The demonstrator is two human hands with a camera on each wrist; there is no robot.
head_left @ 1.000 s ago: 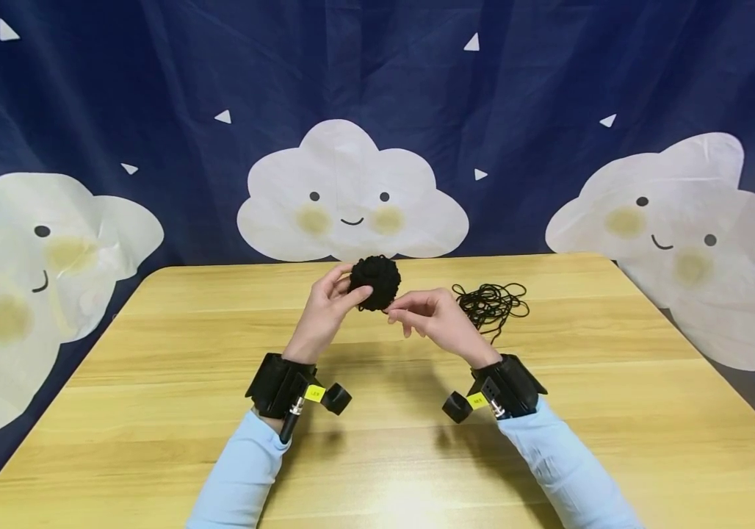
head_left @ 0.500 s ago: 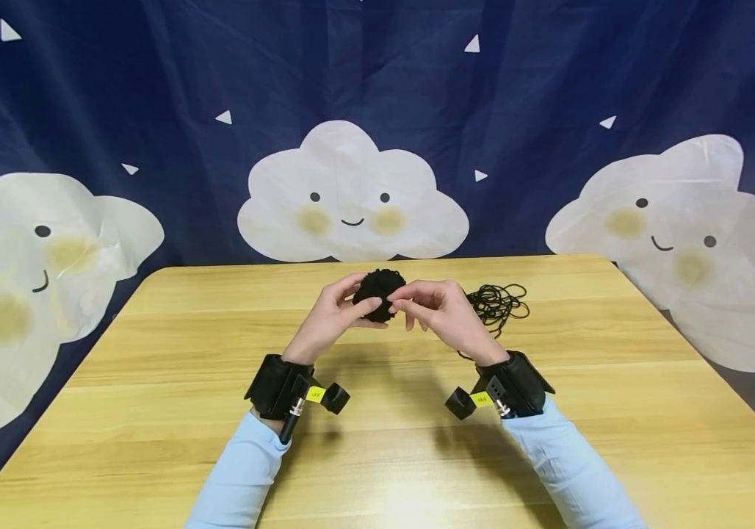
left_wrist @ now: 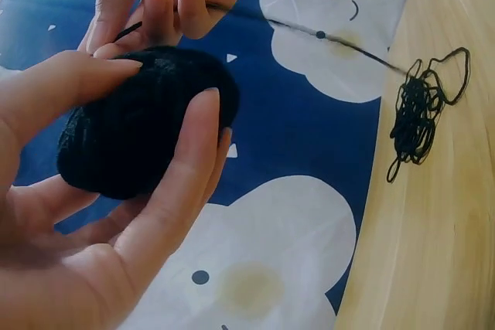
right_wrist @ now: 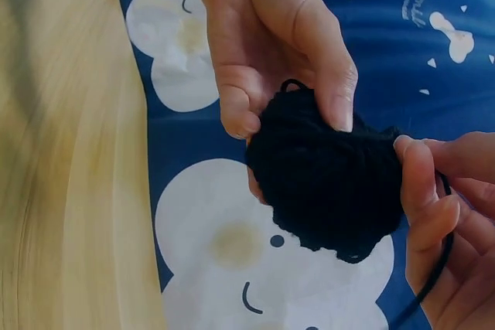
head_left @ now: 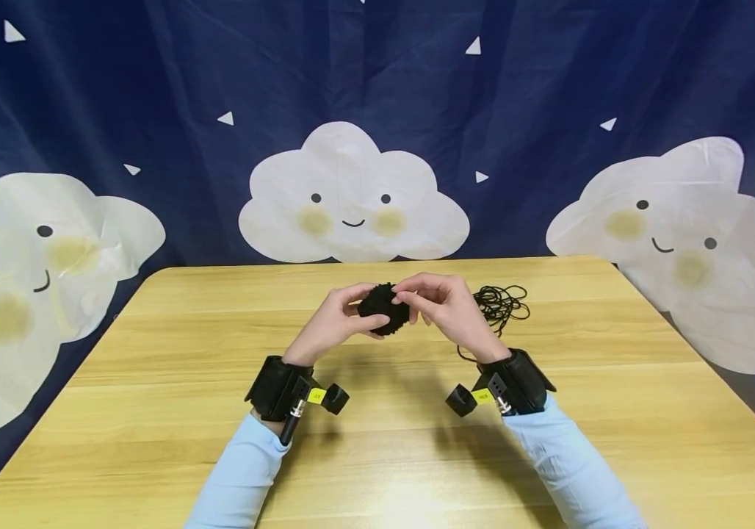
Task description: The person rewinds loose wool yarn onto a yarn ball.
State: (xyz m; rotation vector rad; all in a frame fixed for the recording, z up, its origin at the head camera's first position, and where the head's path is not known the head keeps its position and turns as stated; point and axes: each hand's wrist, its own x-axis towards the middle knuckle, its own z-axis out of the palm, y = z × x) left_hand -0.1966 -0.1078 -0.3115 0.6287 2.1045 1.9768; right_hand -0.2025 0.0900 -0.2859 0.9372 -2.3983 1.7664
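A ball of black yarn [head_left: 385,307] is gripped in my left hand [head_left: 338,323], thumb on the near side and fingers around the back. In the left wrist view the yarn ball [left_wrist: 147,125] fills the space between thumb and fingers. My right hand [head_left: 450,308] pinches the yarn strand between thumb and forefinger, right at the ball's edge. From there the strand [left_wrist: 348,44] passes through the right fingers and runs to a loose heap of black yarn [head_left: 501,305] on the table. In the right wrist view the strand [right_wrist: 439,268] hangs below the right hand.
The heap lies toward the back of the wooden table [head_left: 377,455], behind the right wrist. A dark blue curtain [head_left: 417,73] printed with white clouds hangs past the far edge. Each forearm wears a black wrist strap [head_left: 278,389] with a small camera.
The right hand has moved from below the ball up to its upper right side with the strand. The left hand has turned the ball and brought it slightly down and right.
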